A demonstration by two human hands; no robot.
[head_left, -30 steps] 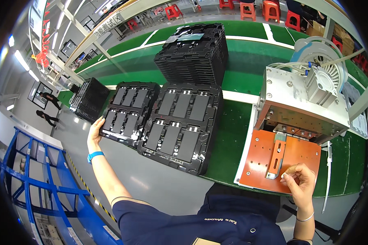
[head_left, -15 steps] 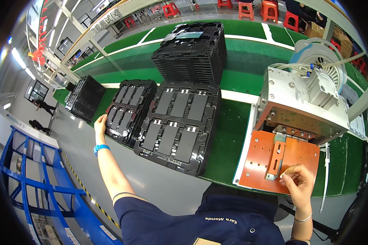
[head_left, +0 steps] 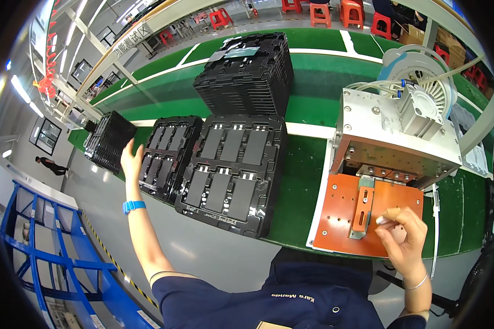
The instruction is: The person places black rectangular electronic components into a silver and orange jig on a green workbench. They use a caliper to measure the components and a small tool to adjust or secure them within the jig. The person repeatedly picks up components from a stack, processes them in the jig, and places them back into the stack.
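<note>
My left hand (head_left: 130, 162) is raised beside the left edge of the smaller black tray (head_left: 190, 143), fingers stretched and apart, with nothing in it. That tray holds dark flat rectangular cells, as does the larger black tray (head_left: 265, 200) to its right; several cells (head_left: 244, 196) show pale tabs at one end. My right hand (head_left: 407, 237) hovers over the right front of an orange fixture plate (head_left: 335, 207). Its fingers are curled, with a gap between thumb and index finger. A tan covering wraps one finger, and something small and white shows at its tip. Left of it stands a slotted orange block (head_left: 362, 211).
A metal press-like machine (head_left: 392, 123) stands behind the plate, with a white reel (head_left: 417, 77) beyond. Tall stacks of black trays rise at the back (head_left: 247, 77) and far left (head_left: 111, 141). A blue rack (head_left: 60, 255) stands at lower left, beyond the green bench (head_left: 299, 183).
My left hand has left the smaller tray's edge and moved up and left, its fingers spreading. My right thumb and index finger have parted and moved slightly off the slotted block. The view has shifted slightly.
</note>
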